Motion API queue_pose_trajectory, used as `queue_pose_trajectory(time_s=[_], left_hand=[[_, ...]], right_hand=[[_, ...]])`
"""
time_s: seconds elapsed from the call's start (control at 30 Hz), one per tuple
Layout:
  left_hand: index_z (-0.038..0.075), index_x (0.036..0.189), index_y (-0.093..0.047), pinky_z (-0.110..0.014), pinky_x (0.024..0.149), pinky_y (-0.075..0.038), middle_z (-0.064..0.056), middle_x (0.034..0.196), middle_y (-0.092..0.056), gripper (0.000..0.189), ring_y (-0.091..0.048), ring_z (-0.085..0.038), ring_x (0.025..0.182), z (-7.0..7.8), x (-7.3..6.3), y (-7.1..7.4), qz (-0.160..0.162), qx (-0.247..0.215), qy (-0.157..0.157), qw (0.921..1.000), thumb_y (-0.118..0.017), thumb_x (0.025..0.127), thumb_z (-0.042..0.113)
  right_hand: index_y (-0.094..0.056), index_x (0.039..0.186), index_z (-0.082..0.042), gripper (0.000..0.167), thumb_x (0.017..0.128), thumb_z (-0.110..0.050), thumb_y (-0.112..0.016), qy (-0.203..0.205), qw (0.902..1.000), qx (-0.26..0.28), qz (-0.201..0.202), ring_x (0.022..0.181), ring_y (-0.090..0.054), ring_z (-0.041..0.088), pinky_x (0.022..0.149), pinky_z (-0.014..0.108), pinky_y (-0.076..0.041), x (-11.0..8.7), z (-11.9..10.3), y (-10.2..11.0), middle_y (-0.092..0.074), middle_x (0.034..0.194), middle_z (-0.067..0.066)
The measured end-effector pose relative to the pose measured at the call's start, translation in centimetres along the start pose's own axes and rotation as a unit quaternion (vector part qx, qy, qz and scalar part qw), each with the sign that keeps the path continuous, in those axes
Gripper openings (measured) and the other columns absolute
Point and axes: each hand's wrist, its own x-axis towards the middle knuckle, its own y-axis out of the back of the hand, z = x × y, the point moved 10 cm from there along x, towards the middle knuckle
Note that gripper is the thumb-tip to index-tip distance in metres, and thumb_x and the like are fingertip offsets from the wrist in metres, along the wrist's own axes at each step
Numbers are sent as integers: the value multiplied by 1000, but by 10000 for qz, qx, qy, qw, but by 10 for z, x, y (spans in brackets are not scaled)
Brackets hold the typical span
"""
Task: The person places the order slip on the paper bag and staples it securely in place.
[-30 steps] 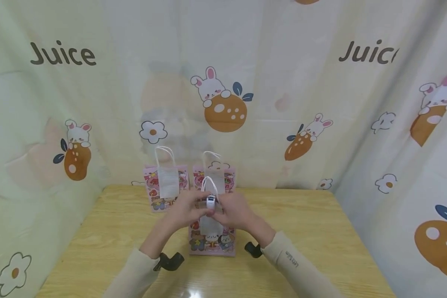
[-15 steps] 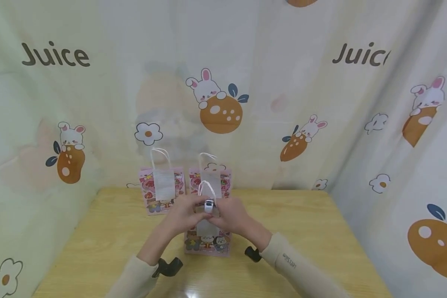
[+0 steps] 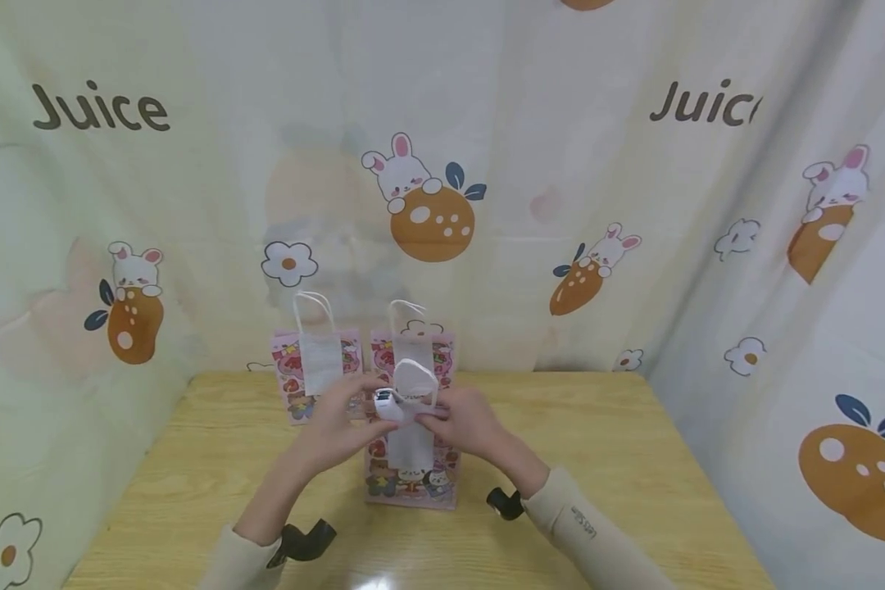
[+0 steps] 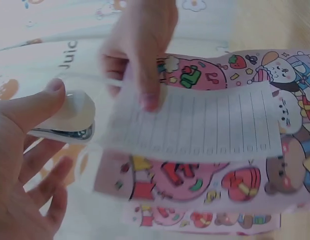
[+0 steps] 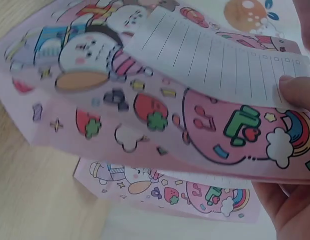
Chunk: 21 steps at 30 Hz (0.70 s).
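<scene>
My left hand (image 3: pixel 339 422) grips a small white stapler (image 4: pixel 77 115), thumb on top and fingers beneath. Its mouth stands a little apart from the top edge of a pink cartoon-printed paper gift bag (image 3: pixel 413 489). A white lined slip of paper (image 4: pixel 210 120) lies over the front of that bag at its top. With thumb and fingers, my right hand (image 3: pixel 468 422) pinches the slip and the bag's top edge together. The bag's white handle (image 3: pixel 437 378) loops up between both hands. In the right wrist view, my right thumb (image 5: pixel 299 92) presses on the slip.
Two similar pink gift bags, a left one (image 3: pixel 289 369) and a right one (image 3: pixel 446 352), stand at the back of the wooden table (image 3: pixel 560 459), each with a white slip and handle. Behind them hangs a printed curtain (image 3: pixel 524 287).
My left hand has drawn the stapler leftward, off the bag's top edge. My right hand stays at the bag's top, and the handle now spreads wider. The head view has shifted slightly.
</scene>
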Motion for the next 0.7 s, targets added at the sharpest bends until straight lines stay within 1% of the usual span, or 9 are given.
queue_pose_trajectory(time_s=[0.13, 0.2, 0.27, 0.37, 0.47, 0.53, 0.57, 0.63, 0.7], left_hand=[[9, 114, -62, -40, 85, -52, 5, 103, -66, 44, -62, -14, 95, -5, -18, 16, 239, -295, 300, 9988, -84, 76, 11], [4, 118, -58, -38, 83, -53, -1, 102, -66, 46, -62, -14, 92, -4, -26, 24, 383, -419, 412, 9975, -81, 78, 4], [4, 124, -53, -34, 79, -53, -4, 105, -64, 51, -61, -14, 89, -9, -34, 30, 521, -560, 485, 9959, -78, 80, -1], [-1, 129, -49, -29, 71, -53, -14, 114, -59, 54, -59, -14, 84, -4, -42, 41, 713, -726, 371, 9941, -70, 81, -13], [-2, 121, -57, -24, 66, -51, -18, 124, -54, 39, -57, -13, 81, 2, -47, 52, 830, -580, 151, 9947, -63, 84, -16], [-4, 112, -63, -24, 65, -50, -21, 123, -53, 28, -55, -14, 82, 6, -50, 57, 853, -462, 82, 9953, -58, 87, -17], [-4, 108, -65, -24, 65, -49, -21, 124, -52, 25, -54, -15, 85, 5, -52, 58, 834, -438, 129, 9955, -56, 88, -16], [-5, 106, -65, -23, 65, -49, -21, 122, -52, 22, -53, -15, 86, -2, -56, 58, 771, -484, 308, 9954, -56, 89, -15], [-6, 110, -63, -25, 65, -50, -21, 122, -50, 26, -53, -16, 87, -12, -62, 57, 675, -600, 561, 9943, -62, 85, -14]], right_hand=[[-72, 82, -13, 11, 82, -22, -80, -237, 9987, 379, 227, 49, -43, -1, 45, 18, -39, -4, 7, 9, -63, 65, -8], [-72, 81, -14, 10, 82, -20, -80, -366, 9975, 532, 282, 48, -43, -1, 44, 19, -39, -7, 11, 15, -65, 66, -7], [-72, 79, -14, 10, 82, -20, -80, -499, 9961, 664, 311, 49, -44, -1, 44, 20, -39, -9, 16, 21, -65, 67, -8], [-73, 81, -12, 9, 81, -18, -80, -728, 9938, 772, 343, 49, -46, 0, 44, 20, -41, -13, 24, 31, -68, 70, -5], [-75, 85, -8, 11, 81, -17, -80, -846, 9918, 859, 422, 51, -48, 2, 46, 22, -43, -16, 28, 45, -70, 74, -2], [-75, 86, -5, 12, 81, -15, -80, -794, 9917, 879, 510, 52, -49, 4, 46, 23, -43, -17, 28, 56, -70, 76, 0], [-75, 85, -4, 12, 81, -14, -80, -777, 9917, 875, 533, 51, -48, 4, 45, 23, -43, -18, 27, 61, -69, 73, 0], [-74, 84, -4, 12, 81, -14, -79, -722, 9923, 826, 569, 49, -46, 3, 44, 23, -41, -20, 28, 70, -68, 71, -2], [-75, 83, -4, 11, 80, -14, -80, -658, 9930, 754, 628, 48, -44, 3, 43, 23, -40, -21, 30, 79, -67, 69, -3]])
